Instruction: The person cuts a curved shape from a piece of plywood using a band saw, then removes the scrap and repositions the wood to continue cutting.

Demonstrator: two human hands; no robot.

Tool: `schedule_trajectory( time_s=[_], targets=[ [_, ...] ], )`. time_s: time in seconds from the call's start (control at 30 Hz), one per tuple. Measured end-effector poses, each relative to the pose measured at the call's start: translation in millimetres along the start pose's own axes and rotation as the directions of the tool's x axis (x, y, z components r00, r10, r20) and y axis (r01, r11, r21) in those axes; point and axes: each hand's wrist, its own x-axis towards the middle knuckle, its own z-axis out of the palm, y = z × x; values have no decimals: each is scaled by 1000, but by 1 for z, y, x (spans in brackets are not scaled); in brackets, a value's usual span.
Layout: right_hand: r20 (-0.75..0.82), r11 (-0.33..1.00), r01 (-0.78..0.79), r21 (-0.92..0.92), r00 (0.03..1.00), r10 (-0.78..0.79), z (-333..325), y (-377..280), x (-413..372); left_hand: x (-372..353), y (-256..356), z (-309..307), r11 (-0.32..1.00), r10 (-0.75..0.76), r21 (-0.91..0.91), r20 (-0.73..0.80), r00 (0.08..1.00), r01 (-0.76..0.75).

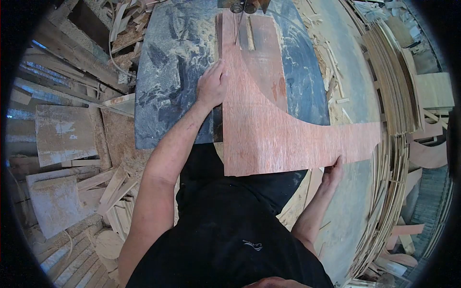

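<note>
A large reddish plywood panel with a concave curved edge lies partly on the dusty dark machine table and juts out over its front and right sides. Its narrow upper end reaches a thin upright blade below the machine head. My left hand presses against the panel's left edge, fingers forward and together. My right hand grips the panel's lower right edge, thumb on top and fingers hidden beneath. Under the panel a brownish board with a slot lies on the table.
The machine head hangs at the top centre. Stacked thin sheets stand on the right. Wood offcuts and boards fill the left side. Sawdust and scraps lie around the table.
</note>
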Motion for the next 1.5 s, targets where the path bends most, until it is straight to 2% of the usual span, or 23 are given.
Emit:
schedule_trajectory(
  time_s=[0.4,0.6,0.7,0.8,0.9,1.0,1.1,1.3,1.5],
  targets=[
    [-4,999,-45,-27,999,45,4,0,-2,2,-1,0,999,-37,-5,19,999,37],
    [46,995,-77,-60,996,80,-7,-2,3,-3,-3,0,1000,-10,25,22,1000,10],
    [-29,999,-43,-19,999,42,-1,-2,-3,-2,-2,0,1000,11,11,3,1000,-11],
    [11,998,-62,-13,998,62,-5,3,4,0,-2,0,1000,-3,-19,2,1000,3],
    [-3,998,-41,-56,999,41,-5,3,6,2,0,-1,1000,-5,-12,5,1000,5],
    [-30,991,-89,-97,996,86,-3,-2,4,4,-2,0,1000,0,3,4,1000,0],
    [0,998,-30,-51,1000,30,-1,0,4,6,-4,1,1000,1,-8,-7,1000,-1],
    [-3,999,-28,-33,1000,28,0,2,6,10,-6,1,1000,-13,-21,12,1000,13],
    [16,992,-119,-43,993,119,4,-7,-4,11,-9,2,999,-22,-30,28,999,23]
  ],
)
